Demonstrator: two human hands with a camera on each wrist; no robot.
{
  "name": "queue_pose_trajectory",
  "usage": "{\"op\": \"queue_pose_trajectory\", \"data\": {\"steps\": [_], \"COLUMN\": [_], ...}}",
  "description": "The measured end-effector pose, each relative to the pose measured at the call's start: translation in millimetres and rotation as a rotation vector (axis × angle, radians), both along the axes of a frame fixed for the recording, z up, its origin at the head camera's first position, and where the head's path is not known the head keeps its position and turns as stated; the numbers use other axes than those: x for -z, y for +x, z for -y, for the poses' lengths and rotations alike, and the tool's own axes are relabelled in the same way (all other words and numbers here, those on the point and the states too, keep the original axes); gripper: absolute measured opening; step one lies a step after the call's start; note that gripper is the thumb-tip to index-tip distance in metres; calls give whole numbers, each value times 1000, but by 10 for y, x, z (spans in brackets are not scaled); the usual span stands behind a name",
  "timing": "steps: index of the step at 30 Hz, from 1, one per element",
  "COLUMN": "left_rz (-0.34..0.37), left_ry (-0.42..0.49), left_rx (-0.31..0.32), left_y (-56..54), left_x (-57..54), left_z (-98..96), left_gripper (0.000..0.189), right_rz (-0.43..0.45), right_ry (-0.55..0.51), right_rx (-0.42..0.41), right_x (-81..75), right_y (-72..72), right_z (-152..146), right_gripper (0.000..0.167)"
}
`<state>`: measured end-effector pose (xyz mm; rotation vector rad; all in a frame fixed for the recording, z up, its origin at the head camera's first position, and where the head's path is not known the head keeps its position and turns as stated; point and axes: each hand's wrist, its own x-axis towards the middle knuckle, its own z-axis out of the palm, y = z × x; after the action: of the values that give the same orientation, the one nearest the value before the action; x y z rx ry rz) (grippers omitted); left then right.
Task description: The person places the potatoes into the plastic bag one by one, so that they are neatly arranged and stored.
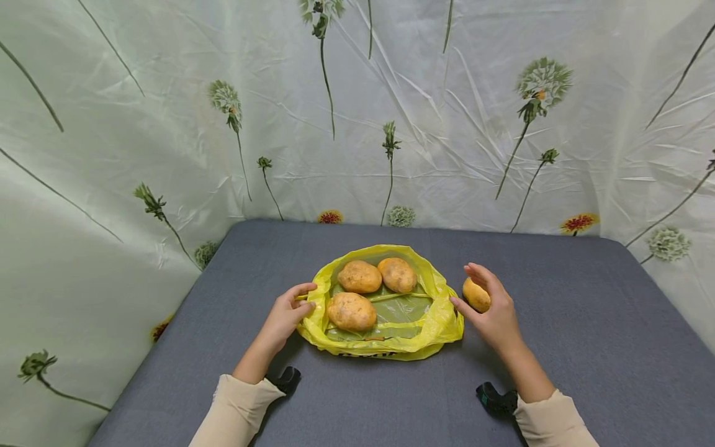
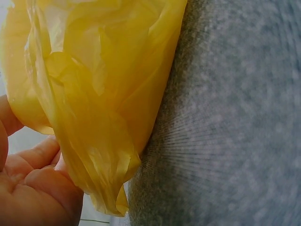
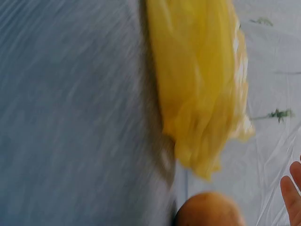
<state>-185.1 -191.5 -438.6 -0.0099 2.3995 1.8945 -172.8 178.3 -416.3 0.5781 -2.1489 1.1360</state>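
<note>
A yellow plastic bag (image 1: 385, 351) lies with its mouth spread wide, and three potatoes rest inside: two at the back, a potato (image 1: 360, 277) and another (image 1: 397, 275), and a larger potato (image 1: 352, 311) at front left. My left hand (image 1: 286, 315) holds the bag's left rim between thumb and fingers; in the left wrist view the yellow film (image 2: 99, 103) partly covers the fingers (image 2: 40, 153). My right hand (image 1: 494, 313) is spread at the bag's right side, thumb tip close to the rim. Another potato (image 1: 476, 295) lies outside the bag, partly hidden behind that hand.
Dark grey fabric (image 1: 586, 323) covers the table. A pale curtain (image 1: 357, 124) with printed dandelions hangs along the back and left. Black curved wrist mounts (image 1: 496, 398) sit beside both wrists, near the tabletop.
</note>
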Motion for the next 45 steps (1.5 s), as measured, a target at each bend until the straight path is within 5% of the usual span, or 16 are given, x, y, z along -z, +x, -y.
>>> {"op": "queue_pose_trajectory", "data": {"steps": [10, 21, 25, 34, 45], "left_rz": [13, 31, 29, 19, 25], "left_ry": [4, -12, -7, -12, -13], "left_rx": [-8, -6, -18, -17, -12], "left_y": [15, 28, 3, 10, -1], "left_x": [-26, -85, -22, -23, -13], "left_z": [-3, -33, -21, -20, -11], "left_gripper": [39, 40, 40, 39, 39], "right_rz": [13, 98, 162, 306, 337], "right_ry": [-70, -41, -51, 13, 18], "right_rx": [20, 174, 203, 138, 161], "right_x": [219, 336, 395, 467, 520], "right_y": [-55, -11, -22, -29, -27], "right_z": [-330, -573, -623, -660, -652], "right_gripper": [65, 65, 60, 56, 56]}}
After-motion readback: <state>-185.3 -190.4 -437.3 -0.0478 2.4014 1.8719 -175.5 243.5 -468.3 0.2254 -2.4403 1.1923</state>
